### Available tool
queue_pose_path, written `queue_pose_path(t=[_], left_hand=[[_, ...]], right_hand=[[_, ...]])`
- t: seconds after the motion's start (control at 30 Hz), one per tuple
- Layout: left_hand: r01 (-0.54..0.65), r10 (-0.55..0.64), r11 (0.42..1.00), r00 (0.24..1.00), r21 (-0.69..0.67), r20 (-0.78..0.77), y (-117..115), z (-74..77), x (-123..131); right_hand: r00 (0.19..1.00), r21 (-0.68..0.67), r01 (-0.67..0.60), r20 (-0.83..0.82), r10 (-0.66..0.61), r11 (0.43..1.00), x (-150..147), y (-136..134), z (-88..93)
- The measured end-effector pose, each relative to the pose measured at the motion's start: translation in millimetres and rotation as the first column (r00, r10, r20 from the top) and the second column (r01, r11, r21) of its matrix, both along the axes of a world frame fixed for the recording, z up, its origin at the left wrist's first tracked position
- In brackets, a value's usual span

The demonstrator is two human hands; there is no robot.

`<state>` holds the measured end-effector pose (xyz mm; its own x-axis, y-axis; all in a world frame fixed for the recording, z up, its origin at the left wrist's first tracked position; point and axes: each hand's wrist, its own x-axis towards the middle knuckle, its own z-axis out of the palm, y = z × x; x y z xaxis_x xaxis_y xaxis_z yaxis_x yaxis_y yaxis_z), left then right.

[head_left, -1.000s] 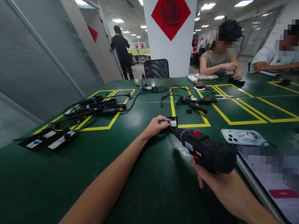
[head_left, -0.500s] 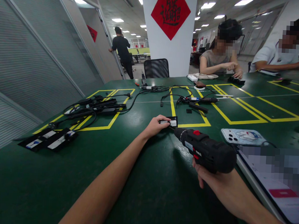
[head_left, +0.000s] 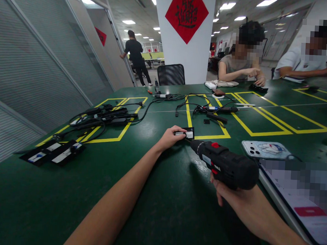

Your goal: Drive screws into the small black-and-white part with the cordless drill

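My left hand (head_left: 170, 136) reaches out over the green table (head_left: 66, 190) and pinches a small black block with a white label (head_left: 187, 133) lying on the table top. My right hand (head_left: 232, 197) grips a black cordless screwdriver with red buttons (head_left: 224, 163). The tool's tip points at the block's near edge. Only the underside of my right hand shows below the tool body.
A phone in a patterned case (head_left: 263, 149) and a tablet (head_left: 304, 203) lie at the right. Black cables and adapters (head_left: 106, 116) lie at the left, flat black parts (head_left: 53, 152) nearer. More tools (head_left: 217, 111) lie ahead. Two people sit at the far right; another walks at the back.
My hands, the block and the screwdriver stay still. The person at the back has walked a little to the right.
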<state>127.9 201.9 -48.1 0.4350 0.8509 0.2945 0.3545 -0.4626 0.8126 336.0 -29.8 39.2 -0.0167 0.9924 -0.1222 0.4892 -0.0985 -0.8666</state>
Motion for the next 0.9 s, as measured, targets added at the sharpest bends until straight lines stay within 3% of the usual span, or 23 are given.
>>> queue_pose_path(t=[0.23, 0.6, 0.9], left_hand=[[-0.001, 0.001, 1.0, 1.0, -0.004, 0.003, -0.4, 0.8, 0.4], [-0.014, 0.014, 1.0, 1.0, -0.009, 0.008, -4.1, 4.3, 1.7], [0.003, -0.003, 1.0, 1.0, 0.002, 0.017, -2.6, 3.7, 1.2]], right_hand=[[1.0, -0.047, -0.024, -0.002, 0.024, 0.999, 1.7, 0.1, -2.4], [1.0, 0.033, -0.013, 0.005, 0.013, 0.999, 0.6, 0.3, -0.4], [0.999, -0.002, -0.021, 0.026, 0.021, 1.0, 1.9, 1.2, -1.4]])
